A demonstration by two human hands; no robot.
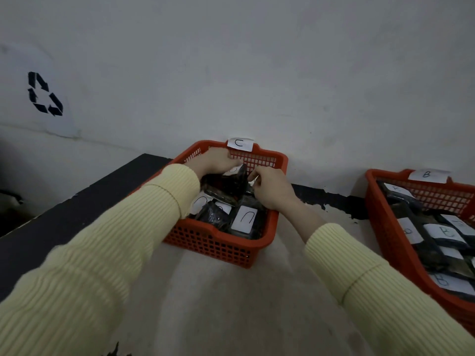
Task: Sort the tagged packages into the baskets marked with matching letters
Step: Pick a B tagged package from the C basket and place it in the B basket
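A red basket [267, 240] with a paper label "C" [240, 144] on its far rim stands against the wall. It holds several dark wrapped packages with white "C" tags [244, 219]. Over its far part, a dark package [227, 185] is tilted up on the pile. My left hand [218, 160] grips its far left end. My right hand [270, 187] pinches its right edge. A second red basket [385, 227] labelled "B" [426, 175] lies at the right, with several "B"-tagged packages [446, 233].
Both baskets rest on a pale floor against a white wall. A black strip [77, 206] runs along the floor at the left. A recycling symbol [45, 95] is printed on a white surface at far left.
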